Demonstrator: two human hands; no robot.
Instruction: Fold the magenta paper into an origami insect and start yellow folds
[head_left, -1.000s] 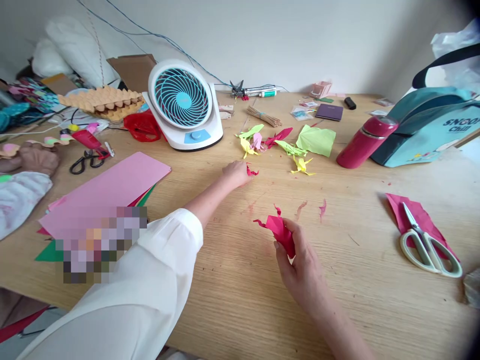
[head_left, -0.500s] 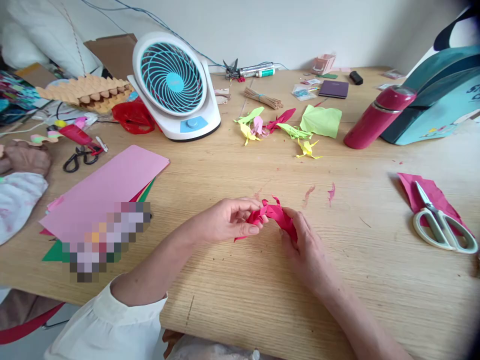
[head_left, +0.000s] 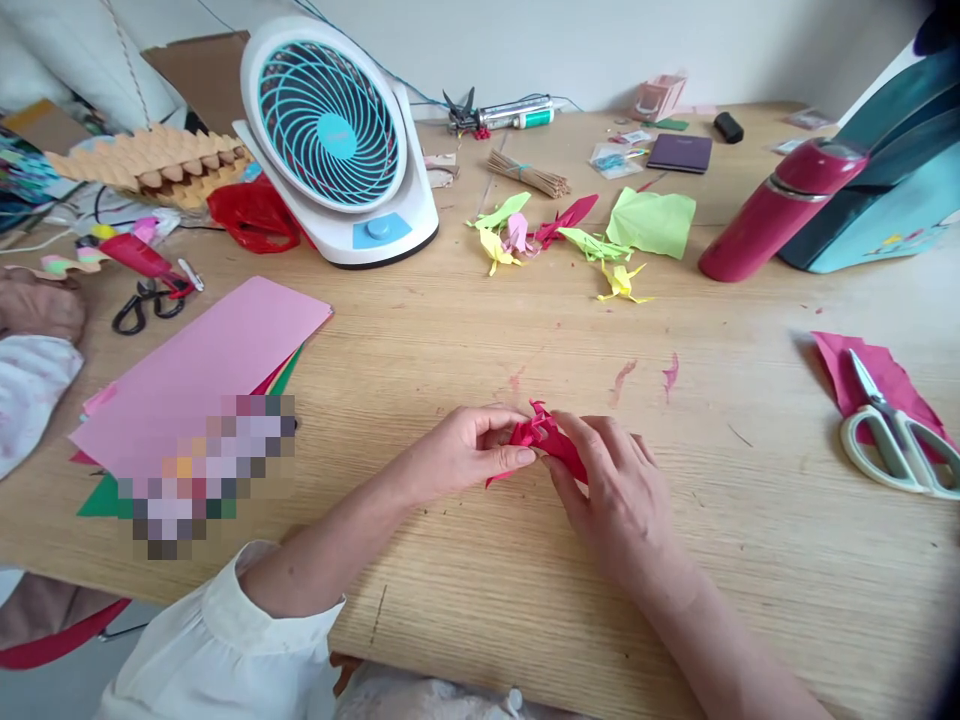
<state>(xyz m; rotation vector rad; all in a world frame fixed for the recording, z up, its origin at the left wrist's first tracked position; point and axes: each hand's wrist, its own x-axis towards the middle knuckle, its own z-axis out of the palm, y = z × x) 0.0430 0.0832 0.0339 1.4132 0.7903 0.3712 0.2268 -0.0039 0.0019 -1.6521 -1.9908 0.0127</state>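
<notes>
A crumpled, folded piece of red paper (head_left: 564,455) is held between both hands above the wooden table (head_left: 465,570). My left hand (head_left: 480,450) pinches its left end between thumb and fingers, with a thin red tip sticking out below. My right hand (head_left: 611,480) grips the right part from above, its fingers bent over the paper. Small pointed folds stand up between the two hands. Beyond them lie folded paper figures, among them a yellow one (head_left: 621,282), a pink one (head_left: 517,232) and a dark red one (head_left: 568,220).
At the left are a pink paper stack (head_left: 225,350), black-handled scissors (head_left: 146,305) and another person's hand (head_left: 41,305). A fan (head_left: 337,140) stands behind. On the right are a red flask (head_left: 784,210), a teal bag (head_left: 877,200) and white-handled scissors (head_left: 885,450) on red paper.
My hands have come closer together on the red paper, and the right fingers have shifted toward its middle. The camera view has shifted slightly.
</notes>
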